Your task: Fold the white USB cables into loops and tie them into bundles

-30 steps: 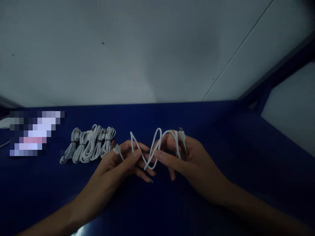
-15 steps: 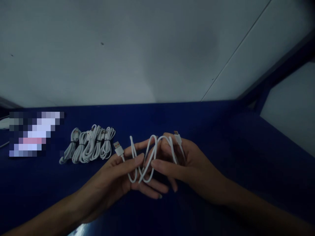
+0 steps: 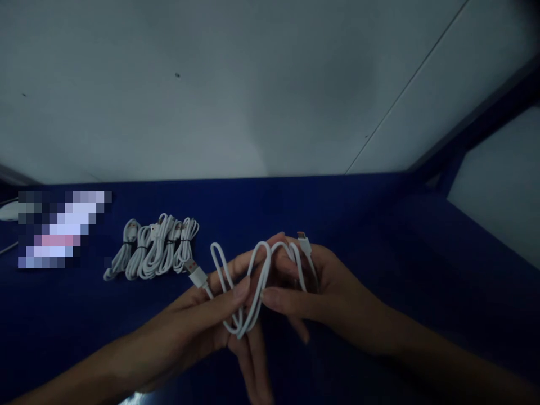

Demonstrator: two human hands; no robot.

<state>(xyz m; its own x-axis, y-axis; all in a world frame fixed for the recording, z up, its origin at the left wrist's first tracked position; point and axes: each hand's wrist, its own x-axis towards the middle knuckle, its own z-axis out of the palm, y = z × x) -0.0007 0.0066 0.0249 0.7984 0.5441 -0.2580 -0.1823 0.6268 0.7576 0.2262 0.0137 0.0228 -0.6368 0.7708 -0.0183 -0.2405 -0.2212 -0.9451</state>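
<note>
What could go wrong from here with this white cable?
The loose loops of the white cable show no tie, so they could spring apart if either the left hand or the right hand eases off. The metal-tipped white plug by the left hand sticks out and might snag on the tied white cable bundles behind it.

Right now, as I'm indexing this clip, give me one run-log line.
left hand: holding white USB cable | right hand: holding same cable | cable: looped, unbound | tied cable bundles: on blue table
</note>
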